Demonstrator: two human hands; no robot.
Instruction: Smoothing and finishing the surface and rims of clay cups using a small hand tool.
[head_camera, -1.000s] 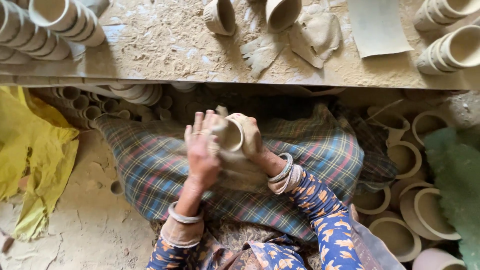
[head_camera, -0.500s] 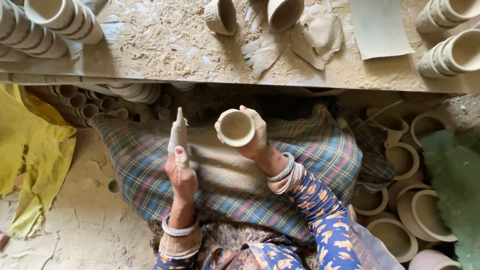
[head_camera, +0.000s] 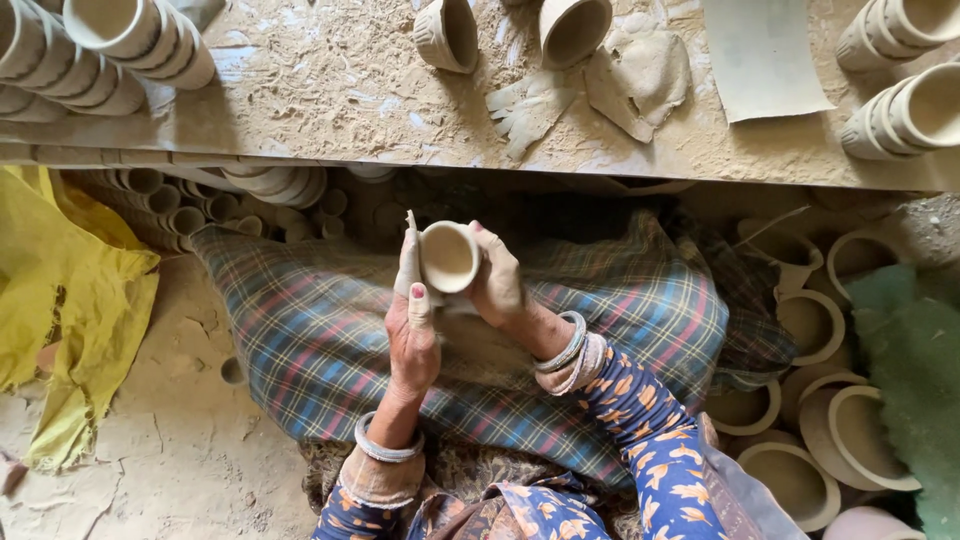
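Note:
My right hand (head_camera: 500, 285) grips a small unfired clay cup (head_camera: 449, 257), its mouth facing up toward me. My left hand (head_camera: 412, 335) holds a thin flat clay-coloured scraper (head_camera: 409, 255) upright and presses it against the cup's left side. Both hands hover over a blue and red plaid cloth (head_camera: 620, 320) spread across my lap. Silver bangles sit on both wrists.
A dusty workboard (head_camera: 330, 90) runs across the top with stacked clay cups (head_camera: 110, 40) at left, more stacked cups (head_camera: 905, 100) at right, two loose cups (head_camera: 575, 30) and clay scraps (head_camera: 640, 80). Larger clay bowls (head_camera: 850, 440) lie at right, a yellow cloth (head_camera: 70, 300) at left.
My left hand came off the cup, swung out to the left with the scraper, then returned so the scraper now rests against the cup. The right hand kept hold of the cup.

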